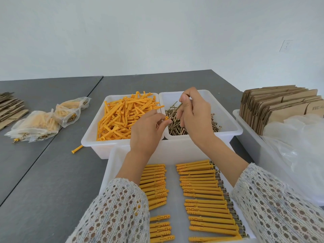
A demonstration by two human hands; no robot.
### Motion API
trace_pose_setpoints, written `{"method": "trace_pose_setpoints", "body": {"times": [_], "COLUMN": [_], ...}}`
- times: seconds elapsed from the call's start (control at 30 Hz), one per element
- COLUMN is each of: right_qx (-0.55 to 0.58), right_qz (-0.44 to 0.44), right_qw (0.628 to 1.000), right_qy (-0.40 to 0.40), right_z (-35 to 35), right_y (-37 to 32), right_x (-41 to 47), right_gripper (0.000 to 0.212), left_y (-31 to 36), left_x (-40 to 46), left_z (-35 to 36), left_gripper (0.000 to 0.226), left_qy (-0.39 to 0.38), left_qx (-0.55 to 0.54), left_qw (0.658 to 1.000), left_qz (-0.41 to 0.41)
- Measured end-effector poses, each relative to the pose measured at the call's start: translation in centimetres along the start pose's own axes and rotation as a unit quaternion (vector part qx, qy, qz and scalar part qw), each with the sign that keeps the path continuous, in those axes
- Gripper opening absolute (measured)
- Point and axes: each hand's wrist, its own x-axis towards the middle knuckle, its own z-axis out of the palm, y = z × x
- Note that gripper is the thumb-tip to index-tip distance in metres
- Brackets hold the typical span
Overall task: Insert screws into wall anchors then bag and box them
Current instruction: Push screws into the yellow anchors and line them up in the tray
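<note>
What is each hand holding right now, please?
Left hand: pinches an orange anchor.
Right hand: pinches a screw.

A grey counter [52,172] is seen, divided by a dark seam [52,137] running from its far edge towards the near left. Behind the counter a plain white wall [140,32] is seen. A white outlet plate [286,45] is set into that wall, above the counter's far right corner. A pale openwork knitted sleeve [115,213] is seen over the counter's near edge.
</note>
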Motion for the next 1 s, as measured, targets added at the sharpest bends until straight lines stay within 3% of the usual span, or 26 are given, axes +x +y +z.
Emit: {"method": "trace_pose_setpoints", "body": {"times": [0.17,0.3,0.37,0.43,0.5,0.57,0.67,0.77,0.87,1.0], "right_qx": [0.000,-0.019,-0.019,0.013,0.044,0.074,0.098,0.116,0.150,0.219], "right_qz": [0.000,-0.030,-0.035,0.011,0.094,0.182,0.293,0.367,0.413,0.446], "right_qw": [1.000,0.993,0.991,0.995,0.994,0.981,0.949,0.919,0.891,0.856], "right_qy": [0.010,-0.111,-0.131,-0.094,-0.041,0.003,0.056,0.089,0.114,0.144], "right_z": [-0.1,-0.1,0.0,-0.2,-0.6,-1.2,-2.2,-2.9,-3.6,-4.5], "right_y": [0.2,0.5,0.9,1.4,2.1,2.8,4.0,4.8,5.5,6.6], "right_x": [0.2,0.0,-0.2,0.1,0.6,1.2,1.9,2.5,2.9,3.3], "right_gripper": [0.023,0.028,0.038,0.039,0.036,0.039,0.046,0.046,0.044,0.040], "left_y": [-0.1,0.0,0.5,1.0,1.6,2.0,2.9,4.1,5.3,7.4], "left_x": [0.0,0.2,1.0,2.0,2.9,3.2,3.0,2.6,1.8,0.2], "left_z": [0.1,0.1,-0.3,-1.2,-2.4,-3.3,-3.4,-2.6,-1.6,0.4], "left_gripper": [0.022,0.020,0.019,0.018,0.019,0.023,0.026,0.027,0.024,0.030], "left_qy": [0.007,0.008,0.025,0.045,0.024,-0.035,-0.151,-0.245,-0.325,-0.386], "left_qx": [-0.002,-0.037,-0.107,-0.218,-0.351,-0.439,-0.478,-0.454,-0.366,-0.100], "left_qw": [1.000,0.999,0.993,0.970,0.924,0.879,0.846,0.840,0.862,0.917], "left_qz": [0.003,-0.007,-0.044,-0.097,-0.151,-0.184,-0.182,-0.167,-0.135,0.018]}}
